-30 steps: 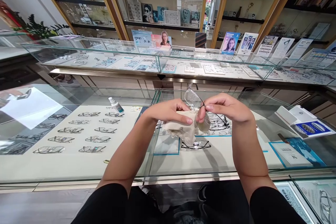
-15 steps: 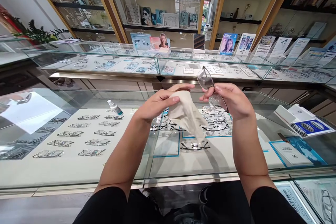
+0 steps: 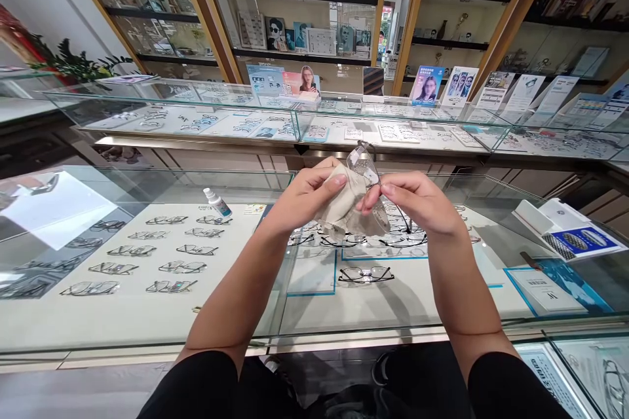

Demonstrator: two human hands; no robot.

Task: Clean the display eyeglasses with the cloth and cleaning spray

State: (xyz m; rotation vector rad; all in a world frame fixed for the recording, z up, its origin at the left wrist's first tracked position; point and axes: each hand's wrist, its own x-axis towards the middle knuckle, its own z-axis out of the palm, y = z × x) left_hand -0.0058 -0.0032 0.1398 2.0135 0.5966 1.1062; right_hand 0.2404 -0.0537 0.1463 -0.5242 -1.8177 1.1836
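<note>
My right hand (image 3: 411,203) pinches a pair of thin-framed glasses (image 3: 366,169) at the bridge, one clear lens tilted upward. My left hand (image 3: 305,195) grips a beige cleaning cloth (image 3: 344,213) and presses it against the raised lens. Both hands hover together above the glass display counter (image 3: 147,314). Part of the frame and its temples is hidden behind the cloth and my right fingers.
Rows of glasses (image 3: 147,252) lie inside the counter case, a single dark pair (image 3: 366,273) below my hands. A small spray bottle (image 3: 217,201) stands on the glass at left. Leaflets and a blue case (image 3: 565,236) sit at right. A second display counter (image 3: 295,111) and shelves stand behind.
The hands, apart half a second ago with the cloth hanging loose, have come together again. The cloth is now bunched against the lens, and the glasses sit lower and further left.
</note>
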